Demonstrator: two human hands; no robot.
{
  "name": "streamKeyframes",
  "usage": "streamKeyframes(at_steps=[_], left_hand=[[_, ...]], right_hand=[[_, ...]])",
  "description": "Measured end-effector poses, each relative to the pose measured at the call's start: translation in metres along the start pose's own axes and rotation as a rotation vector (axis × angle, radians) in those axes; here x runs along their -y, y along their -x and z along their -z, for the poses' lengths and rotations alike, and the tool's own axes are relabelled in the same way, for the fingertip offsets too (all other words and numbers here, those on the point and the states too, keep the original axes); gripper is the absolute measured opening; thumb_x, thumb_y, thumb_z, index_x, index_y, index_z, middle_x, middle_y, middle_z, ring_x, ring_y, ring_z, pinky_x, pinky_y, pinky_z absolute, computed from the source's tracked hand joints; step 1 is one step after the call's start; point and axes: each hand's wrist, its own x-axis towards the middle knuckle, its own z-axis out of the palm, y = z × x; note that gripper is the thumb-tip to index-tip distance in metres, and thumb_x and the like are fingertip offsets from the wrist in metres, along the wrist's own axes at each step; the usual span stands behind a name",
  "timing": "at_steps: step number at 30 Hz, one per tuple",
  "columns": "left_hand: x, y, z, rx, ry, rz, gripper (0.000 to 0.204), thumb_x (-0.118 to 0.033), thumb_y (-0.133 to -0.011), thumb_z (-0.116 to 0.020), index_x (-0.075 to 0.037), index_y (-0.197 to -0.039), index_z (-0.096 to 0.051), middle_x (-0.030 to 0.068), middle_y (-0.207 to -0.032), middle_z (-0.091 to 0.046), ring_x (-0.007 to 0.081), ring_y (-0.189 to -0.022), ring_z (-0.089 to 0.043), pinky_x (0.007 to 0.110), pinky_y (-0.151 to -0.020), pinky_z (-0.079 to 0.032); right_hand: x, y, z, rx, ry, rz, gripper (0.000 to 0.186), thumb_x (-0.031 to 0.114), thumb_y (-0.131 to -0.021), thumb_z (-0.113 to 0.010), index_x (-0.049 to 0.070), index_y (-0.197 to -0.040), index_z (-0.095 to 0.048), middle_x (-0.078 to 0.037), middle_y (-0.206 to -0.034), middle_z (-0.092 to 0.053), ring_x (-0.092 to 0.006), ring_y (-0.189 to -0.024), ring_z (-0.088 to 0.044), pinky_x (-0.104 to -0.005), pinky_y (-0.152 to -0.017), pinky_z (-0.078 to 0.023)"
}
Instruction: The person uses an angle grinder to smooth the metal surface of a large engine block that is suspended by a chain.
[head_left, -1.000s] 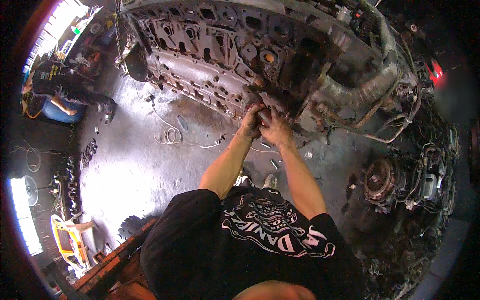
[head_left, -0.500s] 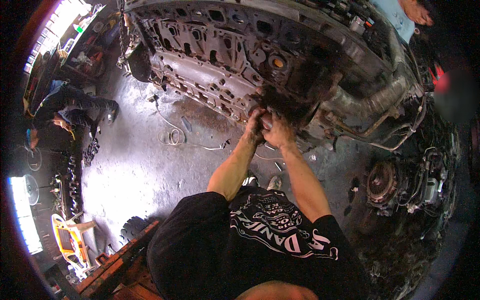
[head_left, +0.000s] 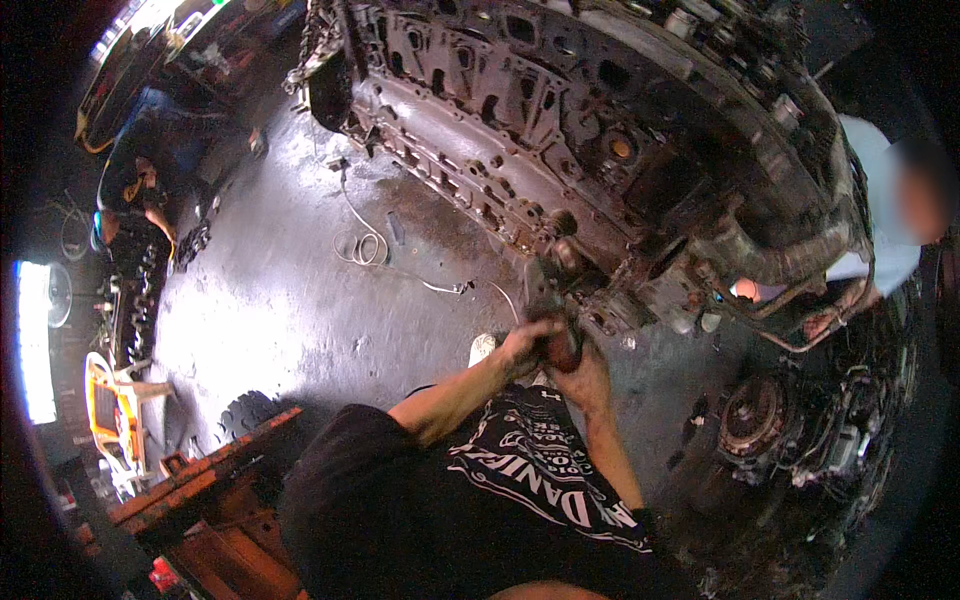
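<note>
Both my hands are low in front of my chest, a little away from the large greasy engine block [head_left: 450,130]. Between them is an elongated, dark, oily metal part [head_left: 543,290] whose exact kind I cannot make out. Its upper end points toward the block's lower edge; whether it touches there is unclear. My left hand [head_left: 530,345] is closed on its near end from the left. My right hand [head_left: 583,375] wraps it from the right and below, with some fingers hidden behind it.
A co-worker in a light shirt [head_left: 868,200] stands at the right, behind engine pipes [head_left: 790,250]. Another person bends at the far left. A pale hose [head_left: 365,248] lies on the floor [head_left: 270,270]. An orange metal frame [head_left: 215,500] and a chair [head_left: 115,410] stand lower left; a round engine part [head_left: 752,412] lies right.
My hands have drawn back from the block's lower edge toward my body, with the dark metal part now showing between them. The view has shifted, and the co-worker at the right shows more fully.
</note>
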Motion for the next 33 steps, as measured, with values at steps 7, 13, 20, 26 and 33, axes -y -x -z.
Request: streamKeyframes(at_steps=[7,13,20,26,33], left_hand=[[0.029,0.083,0.042,-0.007,-0.282,-0.025,0.055,-0.007,-0.073,-0.076,-0.002,-0.123,-0.054,0.009,-0.118,-0.059,0.0222,-0.108,-0.056,0.036,-0.095,-0.043],[0.089,0.153,0.086,-0.143,-0.206,-0.283,0.057,-0.011,-0.078,-0.074,-0.001,-0.127,-0.047,0.0098,-0.122,-0.055,0.0254,-0.111,-0.053,0.04,-0.097,-0.042],[0.135,0.241,0.073,-0.279,-0.432,-0.592,0.06,-0.01,-0.073,-0.077,0.0,-0.125,-0.049,0.0107,-0.118,-0.057,0.0237,-0.106,-0.055,0.038,-0.095,-0.045],[0.096,0.289,0.108,-0.431,-0.892,-0.074,0.057,-0.017,-0.069,-0.081,0.005,-0.116,-0.057,0.0104,-0.109,-0.063,0.0172,-0.09,-0.06,0.031,-0.075,-0.05],[0.045,0.399,0.308,-0.866,-0.954,-0.213,0.031,-0.011,-0.084,-0.065,0.004,-0.109,-0.058,0.0092,-0.1,-0.064,0.016,-0.091,-0.058,0.029,-0.079,-0.046]], right_hand=[[-0.004,0.063,-0.046,0.154,-0.279,0.177,0.077,0.036,-0.056,-0.082,-0.002,-0.114,-0.05,-0.024,-0.112,-0.058,-0.0374,-0.101,-0.059,-0.0436,-0.084,-0.048],[0.031,0.098,-0.051,0.356,-0.167,0.36,0.073,0.032,-0.058,-0.08,-0.001,-0.116,-0.05,-0.023,-0.112,-0.058,-0.0366,-0.101,-0.059,-0.0423,-0.085,-0.047],[0.07,0.143,-0.062,0.589,-0.322,0.403,0.074,0.04,-0.063,-0.08,0.009,-0.123,-0.052,-0.016,-0.123,-0.055,-0.0321,-0.108,-0.056,-0.0433,-0.093,-0.044],[0.068,0.138,-0.101,0.512,-0.146,0.362,0.078,0.039,-0.057,-0.079,0.003,-0.12,-0.05,-0.02,-0.108,-0.061,-0.0361,-0.099,-0.059,-0.0435,-0.085,-0.048],[0.074,0.073,-0.142,0.529,0.152,0.065,0.076,0.041,-0.054,-0.076,-0.001,-0.112,-0.051,-0.025,-0.104,-0.06,-0.0399,-0.098,-0.059,-0.0462,-0.085,-0.047]])
